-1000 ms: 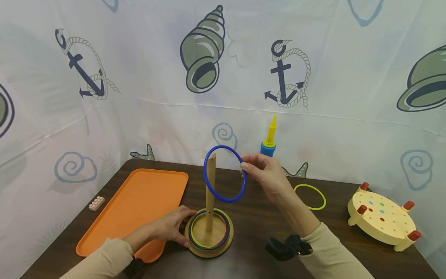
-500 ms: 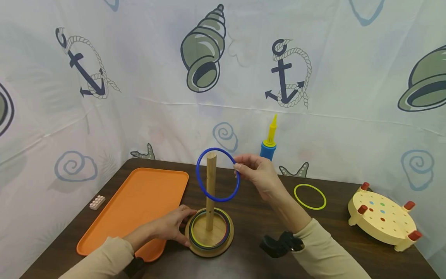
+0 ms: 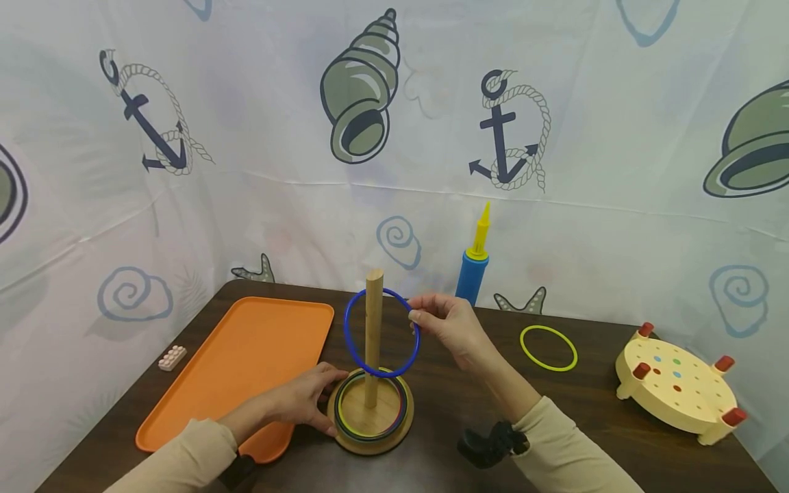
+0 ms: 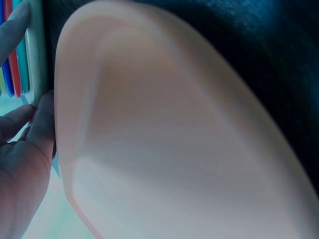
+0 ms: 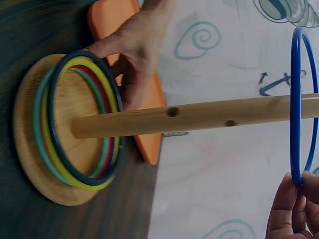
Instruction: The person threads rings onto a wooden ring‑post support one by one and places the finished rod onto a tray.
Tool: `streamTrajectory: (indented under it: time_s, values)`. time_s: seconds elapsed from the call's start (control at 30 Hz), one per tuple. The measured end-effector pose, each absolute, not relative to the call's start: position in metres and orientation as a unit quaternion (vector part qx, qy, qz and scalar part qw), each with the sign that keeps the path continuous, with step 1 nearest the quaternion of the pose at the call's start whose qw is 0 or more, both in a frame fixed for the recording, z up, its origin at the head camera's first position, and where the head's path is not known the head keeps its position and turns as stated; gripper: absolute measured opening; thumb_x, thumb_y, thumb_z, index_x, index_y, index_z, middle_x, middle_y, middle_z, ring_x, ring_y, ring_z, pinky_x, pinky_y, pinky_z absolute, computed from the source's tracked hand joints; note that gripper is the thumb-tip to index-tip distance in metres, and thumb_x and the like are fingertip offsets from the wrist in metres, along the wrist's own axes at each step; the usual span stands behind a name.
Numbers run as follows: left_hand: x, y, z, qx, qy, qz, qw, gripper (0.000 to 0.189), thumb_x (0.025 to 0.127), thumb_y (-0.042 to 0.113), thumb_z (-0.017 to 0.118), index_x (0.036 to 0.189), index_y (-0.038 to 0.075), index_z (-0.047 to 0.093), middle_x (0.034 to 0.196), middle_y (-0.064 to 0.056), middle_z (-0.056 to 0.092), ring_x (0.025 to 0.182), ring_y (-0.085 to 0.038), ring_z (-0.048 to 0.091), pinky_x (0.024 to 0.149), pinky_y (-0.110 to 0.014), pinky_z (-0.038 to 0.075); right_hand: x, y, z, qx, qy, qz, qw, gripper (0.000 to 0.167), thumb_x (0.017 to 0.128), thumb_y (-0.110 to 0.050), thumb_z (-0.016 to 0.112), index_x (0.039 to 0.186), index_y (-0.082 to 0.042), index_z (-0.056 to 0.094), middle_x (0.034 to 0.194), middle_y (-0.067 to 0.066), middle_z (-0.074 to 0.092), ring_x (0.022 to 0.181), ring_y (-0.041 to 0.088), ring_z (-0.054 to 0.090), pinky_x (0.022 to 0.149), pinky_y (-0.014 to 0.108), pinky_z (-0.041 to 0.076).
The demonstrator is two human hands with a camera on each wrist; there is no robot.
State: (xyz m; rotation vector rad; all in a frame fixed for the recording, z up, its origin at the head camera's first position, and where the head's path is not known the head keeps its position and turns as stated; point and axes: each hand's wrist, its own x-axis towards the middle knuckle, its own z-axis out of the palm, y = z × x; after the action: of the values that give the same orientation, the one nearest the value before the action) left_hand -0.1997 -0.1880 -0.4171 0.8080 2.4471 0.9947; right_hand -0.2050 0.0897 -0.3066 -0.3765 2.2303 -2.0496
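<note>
A blue ring [image 3: 348, 335] encircles the upper part of a wooden post [image 3: 373, 315], tilted in the head view. My right hand [image 3: 455, 331] pinches the ring's right edge between thumb and fingers. The post stands on a round wooden base [image 3: 370, 448]. Around its foot lie several stacked rings [image 5: 94, 187] in dark, yellow, red and teal. My left hand [image 3: 301, 397] holds the base's left edge, thumb in front and fingers behind; the right wrist view shows it right beside the stack. Part of its grip is hidden in the left wrist view.
An orange tray [image 3: 265, 342] lies left of the stand, under my left forearm. Beyond it sits a pink toy brick [image 3: 172, 358]. A yellow ring [image 3: 573, 346], a cream pegged disc [image 3: 678, 394] with red-tipped legs, and a blue-and-yellow pump [image 3: 471, 277] are on the right.
My right hand has moved left and then down with the blue ring, which now surrounds the post below its top. The left hand stays at the base.
</note>
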Motion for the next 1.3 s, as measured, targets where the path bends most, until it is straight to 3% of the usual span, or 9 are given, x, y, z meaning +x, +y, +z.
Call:
streamTrajectory:
  time_s: [0.3, 0.7, 0.93, 1.3]
  values:
    - [-0.199, -0.188, -0.418, 0.288, 0.87, 0.353, 0.187, 0.088, 0.068, 0.024, 0.085, 0.137, -0.004, 0.04, 0.123, -0.011, 0.041, 0.111, -0.025, 0.049, 0.088, -0.033, 0.05, -0.204, 0.089, -0.331, -0.118, 0.744, -0.655, 0.061, 0.02, 0.088, -0.002, 0.063, 0.105, 0.009, 0.063, 0.078, -0.001, 0.064, 0.071, 0.012, 0.062, 0.069, 0.025, 0.053]
    - [-0.2, -0.188, -0.418, 0.293, 0.859, 0.374, 0.191, 0.082, 0.067, 0.021, 0.086, 0.134, -0.001, 0.044, 0.122, -0.012, 0.041, 0.113, -0.028, 0.047, 0.09, -0.035, 0.05, -0.205, 0.085, -0.365, -0.11, 0.767, -0.627, 0.082, 0.018, 0.087, -0.001, 0.063, 0.102, 0.01, 0.064, 0.077, 0.004, 0.064, 0.067, 0.009, 0.058, 0.067, 0.026, 0.054]
    - [-0.199, -0.187, -0.416, 0.288, 0.861, 0.374, 0.191, 0.084, 0.067, 0.02, 0.086, 0.135, -0.003, 0.043, 0.122, -0.012, 0.041, 0.113, -0.027, 0.047, 0.09, -0.034, 0.05, -0.205, 0.084, -0.375, -0.116, 0.782, -0.606, 0.091, 0.017, 0.087, -0.001, 0.063, 0.1, 0.011, 0.065, 0.072, 0.0, 0.061, 0.065, 0.008, 0.055, 0.064, 0.03, 0.054]
    - [-0.2, -0.187, -0.417, 0.294, 0.859, 0.373, 0.192, 0.082, 0.068, 0.023, 0.085, 0.134, -0.003, 0.044, 0.122, -0.012, 0.041, 0.112, -0.025, 0.047, 0.091, -0.034, 0.049, -0.205, 0.079, -0.386, -0.11, 0.807, -0.57, 0.105, 0.013, 0.086, 0.001, 0.064, 0.096, 0.007, 0.068, 0.075, 0.003, 0.063, 0.066, 0.009, 0.055, 0.067, 0.036, 0.057]
